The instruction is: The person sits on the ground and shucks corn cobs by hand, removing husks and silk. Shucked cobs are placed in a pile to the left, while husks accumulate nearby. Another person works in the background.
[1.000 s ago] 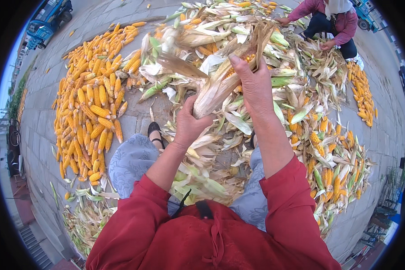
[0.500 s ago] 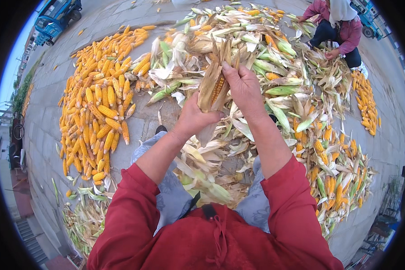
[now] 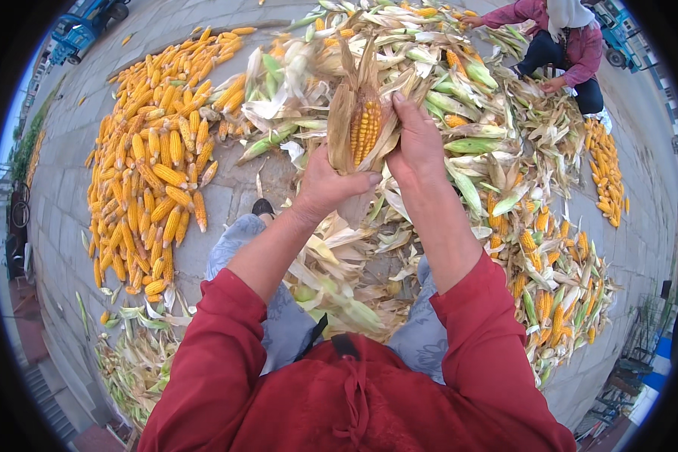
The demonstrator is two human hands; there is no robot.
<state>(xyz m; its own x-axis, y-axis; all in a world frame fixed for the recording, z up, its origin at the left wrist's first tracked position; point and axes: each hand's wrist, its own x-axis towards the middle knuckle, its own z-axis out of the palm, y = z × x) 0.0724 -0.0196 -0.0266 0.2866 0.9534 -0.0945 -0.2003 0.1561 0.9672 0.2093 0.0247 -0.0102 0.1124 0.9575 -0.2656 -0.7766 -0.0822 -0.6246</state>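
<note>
An ear of corn [image 3: 366, 128] stands upright between my hands, its dry brown husk parted so that the yellow kernels face me. My left hand [image 3: 330, 179] is closed round the base and the left side of the husk, thumb across the bottom. On the other side, my right hand [image 3: 416, 143] grips a flap of husk [image 3: 388, 134] pulled out to the right, thumb pointing up along it. Behind the ear lies a heap of unhusked corn [image 3: 467, 145] in green and pale husks. Loose dry husks [image 3: 339, 279] cover the ground between my legs.
A large pile of bare yellow cobs [image 3: 154, 162] lies to the left. Corn mixed with husks [image 3: 554, 279] spreads at the right, with a smaller cob pile [image 3: 606, 173] beyond. A person in pink [image 3: 576, 53] crouches at the far right. Blue vehicles [image 3: 83, 30] stand at the far edges.
The husk has been opened wider, with my right hand drawing its flap outward and down, so more kernels show. The person in pink has stretched one arm farther out to the left.
</note>
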